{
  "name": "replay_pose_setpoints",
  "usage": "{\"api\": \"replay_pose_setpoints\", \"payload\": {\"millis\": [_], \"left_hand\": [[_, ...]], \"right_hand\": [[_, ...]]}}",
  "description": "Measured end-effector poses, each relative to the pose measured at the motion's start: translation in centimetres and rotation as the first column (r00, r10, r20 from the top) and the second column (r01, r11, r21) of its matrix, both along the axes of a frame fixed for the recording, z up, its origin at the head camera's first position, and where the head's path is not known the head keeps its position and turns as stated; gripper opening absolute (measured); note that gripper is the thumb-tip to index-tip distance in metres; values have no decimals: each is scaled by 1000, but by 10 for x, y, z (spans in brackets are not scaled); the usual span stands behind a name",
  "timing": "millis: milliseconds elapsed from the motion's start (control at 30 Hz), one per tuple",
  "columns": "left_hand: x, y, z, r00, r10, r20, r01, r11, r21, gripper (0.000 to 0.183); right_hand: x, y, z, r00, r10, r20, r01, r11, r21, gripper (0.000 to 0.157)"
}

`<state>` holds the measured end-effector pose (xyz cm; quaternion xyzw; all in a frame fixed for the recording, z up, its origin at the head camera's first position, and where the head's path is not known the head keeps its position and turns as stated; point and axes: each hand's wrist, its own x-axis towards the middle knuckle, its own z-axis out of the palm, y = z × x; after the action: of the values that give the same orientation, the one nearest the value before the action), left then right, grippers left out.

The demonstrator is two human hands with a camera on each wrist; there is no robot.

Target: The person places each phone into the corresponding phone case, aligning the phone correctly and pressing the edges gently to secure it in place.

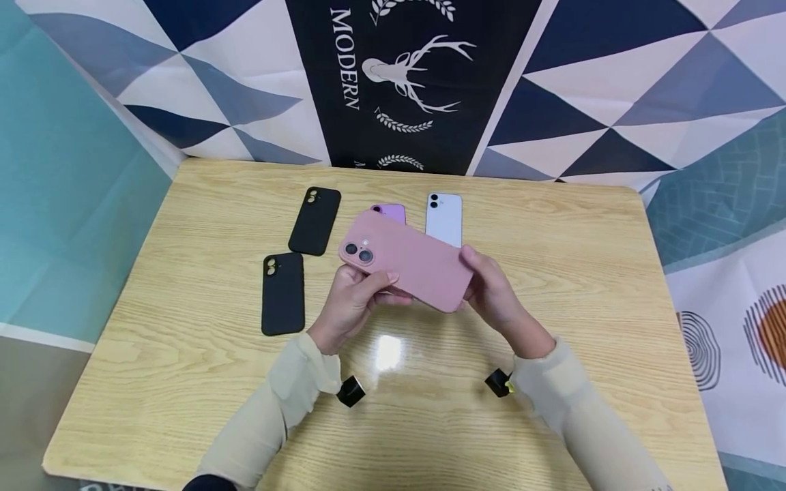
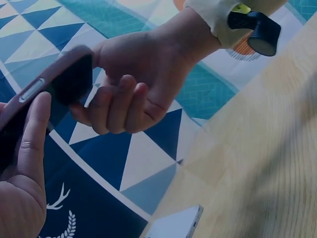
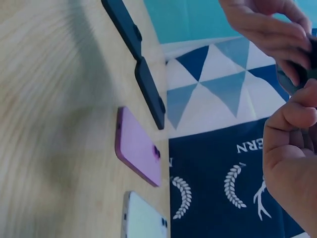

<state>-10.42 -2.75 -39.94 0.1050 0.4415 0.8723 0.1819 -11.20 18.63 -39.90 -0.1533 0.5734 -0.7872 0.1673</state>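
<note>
A smartphone in a pink case point(image 1: 417, 262) is held above the table, its back and two camera lenses facing up in the head view. My left hand point(image 1: 356, 300) grips its lower edge near the camera end, thumb on the back. At the opposite end, my right hand point(image 1: 494, 293) pinches the corner with the thumb on top. In the left wrist view the dark screen side and the case's edge with a side-button slot show beside the left hand point(image 2: 25, 168). Only a dark part of the phone appears in the right wrist view, near the right hand point(image 3: 292, 144).
Two black phone cases point(image 1: 314, 221) point(image 1: 283, 293) lie on the wooden table point(image 1: 583, 273) at left. Behind the held phone lie a purple phone point(image 3: 138, 146) and a white phone point(image 1: 444, 218). Patterned cloth point(image 1: 215, 88) hangs behind the table.
</note>
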Motion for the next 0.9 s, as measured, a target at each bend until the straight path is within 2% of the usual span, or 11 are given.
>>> {"api": "replay_pose_setpoints", "payload": {"millis": [100, 233, 300, 400, 500, 667, 800, 900], "left_hand": [[-1, 1, 1, 1000, -12, 6, 12, 999, -32, 22], [-4, 4, 1, 998, 19, 63, -13, 997, -82, 18], [-7, 5, 1, 995, 42, 94, -29, 989, -143, 20], [-11, 4, 2, 990, 44, 131, -11, 970, -241, 22], [-15, 3, 3, 989, -5, 146, 50, 950, -308, 23], [-19, 1, 5, 979, -103, 178, 159, 930, -332, 26], [-22, 0, 6, 965, -173, 200, 236, 902, -361, 24], [-26, -2, 8, 954, -218, 205, 283, 880, -382, 23]], "right_hand": [[-4, 3, 4, 999, -32, 7, 31, 999, 16, 38], [-11, 4, 10, 999, -32, 31, 29, 996, 89, 36], [-14, 3, 13, 999, -24, 42, 20, 994, 108, 35], [-18, 2, 16, 999, -3, 43, -1, 994, 112, 30], [-21, 0, 18, 999, 14, 34, -17, 994, 104, 26], [-24, -1, 20, 999, 29, 30, -32, 995, 98, 29], [-27, -2, 22, 998, 11, 69, -20, 992, 128, 35], [-28, -1, 24, 994, -12, 110, -4, 989, 147, 33]]}}
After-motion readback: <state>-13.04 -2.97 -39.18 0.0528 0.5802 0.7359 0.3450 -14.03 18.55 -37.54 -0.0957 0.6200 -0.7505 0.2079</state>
